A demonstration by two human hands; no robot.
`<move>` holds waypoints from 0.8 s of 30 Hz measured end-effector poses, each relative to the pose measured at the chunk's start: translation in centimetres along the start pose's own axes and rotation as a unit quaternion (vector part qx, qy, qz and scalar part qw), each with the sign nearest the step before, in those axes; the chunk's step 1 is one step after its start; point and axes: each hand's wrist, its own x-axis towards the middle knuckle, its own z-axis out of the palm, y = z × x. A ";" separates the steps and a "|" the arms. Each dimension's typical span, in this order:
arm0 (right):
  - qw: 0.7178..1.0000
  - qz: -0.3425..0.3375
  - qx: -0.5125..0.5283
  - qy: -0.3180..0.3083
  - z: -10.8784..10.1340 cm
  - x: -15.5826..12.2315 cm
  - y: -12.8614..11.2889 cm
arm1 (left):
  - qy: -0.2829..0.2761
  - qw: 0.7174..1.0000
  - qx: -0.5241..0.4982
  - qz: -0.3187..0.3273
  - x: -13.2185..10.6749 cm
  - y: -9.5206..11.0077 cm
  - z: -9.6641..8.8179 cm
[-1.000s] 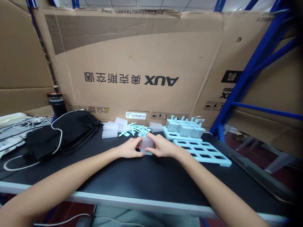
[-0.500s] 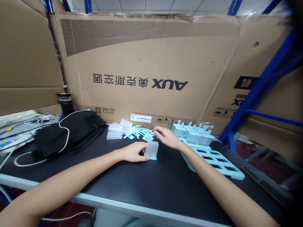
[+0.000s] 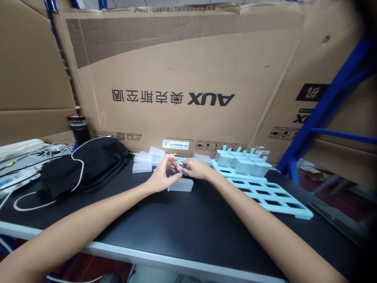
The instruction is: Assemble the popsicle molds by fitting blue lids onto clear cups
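The left hand (image 3: 163, 173) is half curled, its thumb standing apart from the fingers, and the right hand (image 3: 198, 169) faces it with fingers bent inward; the fingertips of the two nearly meet. The view between them is poor, so whether either hand grips a small part cannot be told. A translucent container (image 3: 183, 185) lies on its side just below the fingertips, with a light-blue edge at the end nearer the left thumb; contact with that thumb is not clear. Light-blue sticks (image 3: 182, 160) lie loose behind the hands, partly hidden by them. Completed units appear to be the stick-topped moulds (image 3: 242, 165), several of which stand upright in the rear rack (image 3: 226, 172), to the right of the right hand. Units left to build, as judged from the layout, include the container below the fingertips, the loose containers (image 3: 143, 168) beyond the left hand, and the single container (image 3: 202, 158) just behind the right hand. The front rack (image 3: 304, 215), nearer the person and to the right of the right hand, shows openings with no mould fitted. The work is therefore estimated to be partway through.
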 end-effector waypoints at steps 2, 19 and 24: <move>1.000 0.006 -0.027 0.001 -0.2 0.9 -0.4 | 0.009 1.000 0.008 0.001 0.1 0.1 -0.3; 0.990 0.033 -0.140 -0.016 1.1 8.9 -0.9 | -0.171 0.974 0.137 -0.058 -0.4 -0.9 -0.4; 0.989 0.046 -0.135 -0.050 0.1 8.6 -1.1 | -0.058 0.996 -0.007 -0.073 -0.2 -1.1 0.2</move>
